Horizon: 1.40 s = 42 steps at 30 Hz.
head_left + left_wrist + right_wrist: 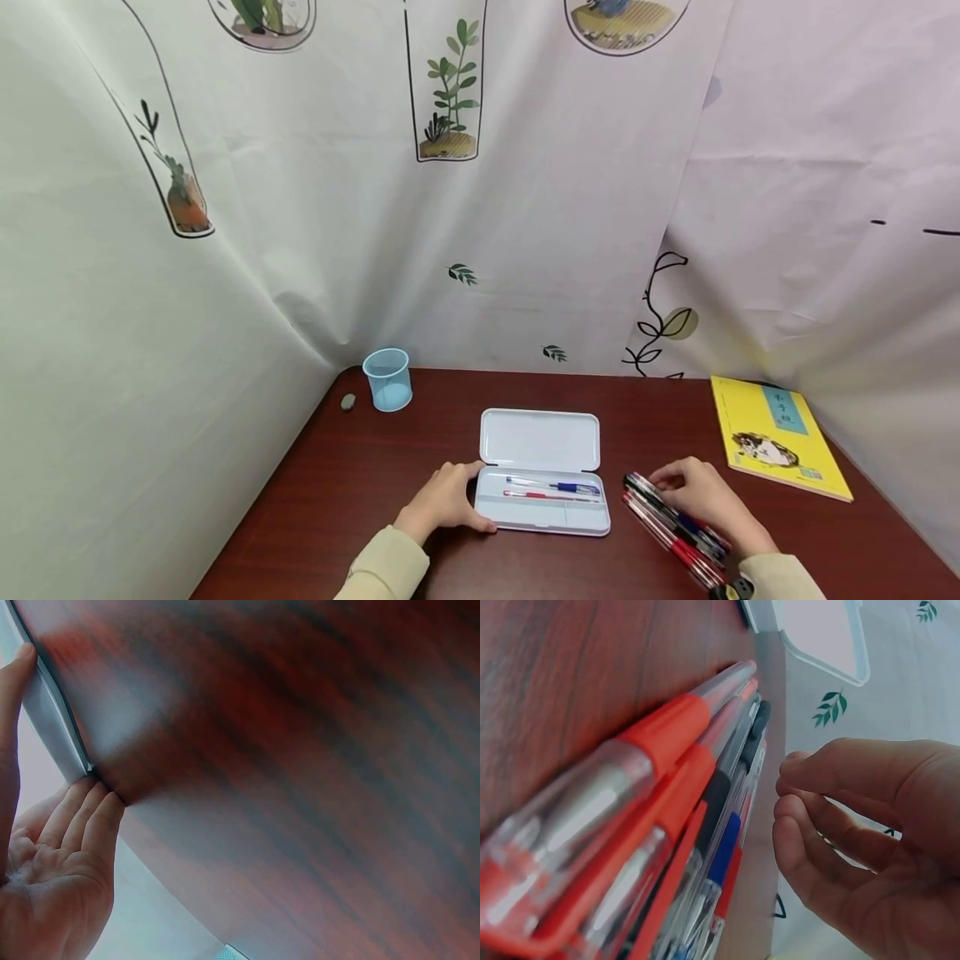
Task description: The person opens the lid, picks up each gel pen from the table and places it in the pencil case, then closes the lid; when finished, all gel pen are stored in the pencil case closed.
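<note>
An open pale blue pencil case (517, 518) lies on the table with its lid (540, 440) tipped back. In it are a blue pen (573, 487) and a slim red pen (525, 495). My left hand (448, 498) holds the case's left end, thumb at the front corner and fingers near the hinge; the left wrist view shows this hand (64, 862) against the case's edge. Right of the case lies a bunch of red, black and blue pens (671, 533). Beside and just over them is my right hand (705, 497); in the right wrist view, its fingers (832, 847) are loosely bent, holding nothing.
A light blue cup (388, 385) stands at the back left, beside a small grey-green lump (348, 402). At the back right lies a yellow book (780, 437). A printed cloth (555, 250) hangs behind the dark red table (435, 433).
</note>
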Each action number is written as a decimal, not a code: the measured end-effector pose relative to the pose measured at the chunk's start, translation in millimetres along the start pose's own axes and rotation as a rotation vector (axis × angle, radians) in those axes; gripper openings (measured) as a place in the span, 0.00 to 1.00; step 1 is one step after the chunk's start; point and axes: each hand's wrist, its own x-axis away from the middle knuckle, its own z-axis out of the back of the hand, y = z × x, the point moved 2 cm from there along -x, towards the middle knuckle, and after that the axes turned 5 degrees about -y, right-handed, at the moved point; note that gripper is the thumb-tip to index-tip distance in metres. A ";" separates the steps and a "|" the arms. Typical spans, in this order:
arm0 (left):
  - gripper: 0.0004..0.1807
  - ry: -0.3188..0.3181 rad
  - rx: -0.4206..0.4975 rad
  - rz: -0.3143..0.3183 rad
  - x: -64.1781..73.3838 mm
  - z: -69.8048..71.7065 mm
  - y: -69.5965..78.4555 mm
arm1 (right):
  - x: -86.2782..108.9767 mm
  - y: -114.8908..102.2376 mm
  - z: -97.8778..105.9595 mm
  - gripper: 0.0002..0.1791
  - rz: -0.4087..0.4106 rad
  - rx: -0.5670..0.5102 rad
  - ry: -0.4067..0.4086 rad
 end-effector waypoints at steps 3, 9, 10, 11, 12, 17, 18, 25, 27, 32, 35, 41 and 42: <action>0.49 -0.002 0.004 0.001 0.1 -0.4 0.4 | 2.8 3.1 1.1 0.11 -0.012 -0.019 -0.004; 0.49 -0.007 0.010 -0.003 0.6 0.1 1.5 | 6.3 10.0 0.7 0.12 -0.054 -0.040 -0.020; 0.50 -0.007 0.009 -0.001 0.6 0.3 1.5 | 6.3 10.9 0.7 0.12 -0.059 -0.039 -0.023; 0.50 -0.008 0.009 0.001 0.6 0.6 1.6 | 6.4 11.8 0.6 0.12 -0.065 -0.036 -0.027; 0.50 -0.008 0.010 0.003 0.6 0.8 1.8 | 6.5 12.7 0.6 0.13 -0.070 -0.032 -0.030; 0.49 -0.006 -0.002 -0.001 0.2 1.6 1.9 | 7.8 15.4 0.6 0.13 -0.088 -0.020 -0.044; 0.49 -0.005 -0.003 -0.003 0.2 1.6 1.9 | 8.2 15.7 0.7 0.13 -0.087 -0.020 -0.047; 0.49 -0.001 0.001 0.008 1.7 1.3 2.3 | 7.1 16.2 1.6 0.12 -0.085 -0.028 -0.068; 0.50 -0.003 0.004 0.015 2.2 1.3 2.1 | 6.4 16.1 1.6 0.12 -0.094 -0.033 -0.074; 0.51 -0.010 0.010 0.012 1.2 1.8 3.2 | 6.8 16.6 1.6 0.12 -0.116 -0.039 -0.080; 0.51 -0.012 0.011 0.011 0.7 1.8 3.2 | 6.2 16.4 1.4 0.13 -0.114 -0.026 -0.077; 0.50 0.003 -0.004 0.005 1.1 2.1 2.9 | 5.9 15.6 -1.8 0.13 -0.075 0.018 -0.038; 0.50 0.005 -0.003 0.005 1.1 2.0 2.9 | 5.9 15.7 -2.4 0.12 -0.074 0.021 -0.030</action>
